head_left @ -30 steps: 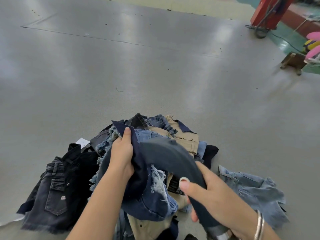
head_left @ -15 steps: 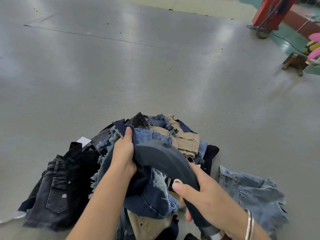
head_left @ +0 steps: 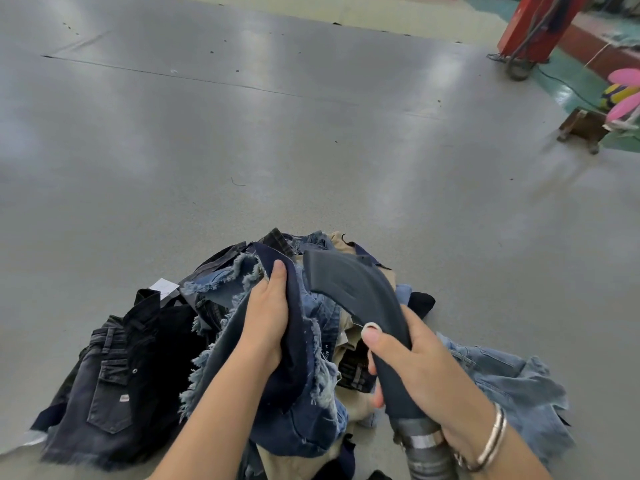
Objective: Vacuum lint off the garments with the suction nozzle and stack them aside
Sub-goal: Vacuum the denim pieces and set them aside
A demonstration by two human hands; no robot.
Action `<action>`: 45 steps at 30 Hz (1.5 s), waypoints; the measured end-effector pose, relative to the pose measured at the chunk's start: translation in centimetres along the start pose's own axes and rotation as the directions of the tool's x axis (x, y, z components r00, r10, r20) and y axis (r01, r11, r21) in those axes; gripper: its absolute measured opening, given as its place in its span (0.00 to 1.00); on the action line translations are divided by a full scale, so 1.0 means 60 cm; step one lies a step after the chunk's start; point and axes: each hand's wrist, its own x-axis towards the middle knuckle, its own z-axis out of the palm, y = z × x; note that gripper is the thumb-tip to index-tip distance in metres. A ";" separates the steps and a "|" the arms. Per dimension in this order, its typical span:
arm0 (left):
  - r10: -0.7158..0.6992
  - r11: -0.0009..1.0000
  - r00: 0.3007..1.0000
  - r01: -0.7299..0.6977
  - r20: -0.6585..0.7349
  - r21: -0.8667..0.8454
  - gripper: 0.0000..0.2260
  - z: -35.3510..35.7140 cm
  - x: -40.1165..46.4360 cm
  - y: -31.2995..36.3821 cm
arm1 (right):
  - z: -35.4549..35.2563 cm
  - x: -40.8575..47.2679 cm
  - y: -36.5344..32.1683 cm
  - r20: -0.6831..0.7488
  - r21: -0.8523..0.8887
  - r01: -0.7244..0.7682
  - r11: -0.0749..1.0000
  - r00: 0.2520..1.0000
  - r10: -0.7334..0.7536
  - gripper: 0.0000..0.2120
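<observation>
While the right hand [head_left: 412, 368] grips the dark suction nozzle [head_left: 353, 292], the left hand [head_left: 266, 317] clutches frayed navy denim shorts [head_left: 298, 372] atop the garment pile [head_left: 221, 299] at six o'clock on the grey bench [head_left: 242, 150]; black shorts [head_left: 114, 386] lie at eight o'clock.

Dark curved suction nozzle [head_left: 360, 306] tilts over frayed denim shorts [head_left: 298, 344] (topping a heaped pile).
</observation>
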 end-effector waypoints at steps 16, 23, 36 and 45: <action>0.117 0.894 0.855 -0.312 0.505 0.321 0.20 -0.040 -0.007 0.009 | -0.063 -0.014 -0.001 0.149 0.111 -0.077 0.991 0.987 0.060 0.14; 0.052 0.945 0.860 -0.206 0.508 0.252 0.16 -0.045 -0.009 0.008 | -0.073 -0.011 -0.010 0.100 0.128 -0.027 0.991 0.995 0.015 0.14; 0.459 0.340 0.873 -0.342 0.163 0.876 0.20 -0.015 -0.006 -0.004 | -0.037 -0.021 -0.011 -0.104 -0.025 0.017 1.000 0.994 -0.020 0.07; 0.492 0.539 0.847 -0.477 0.200 0.694 0.22 -0.007 0.002 -0.011 | -0.001 -0.009 0.000 -0.165 -0.190 0.007 0.982 0.986 -0.039 0.06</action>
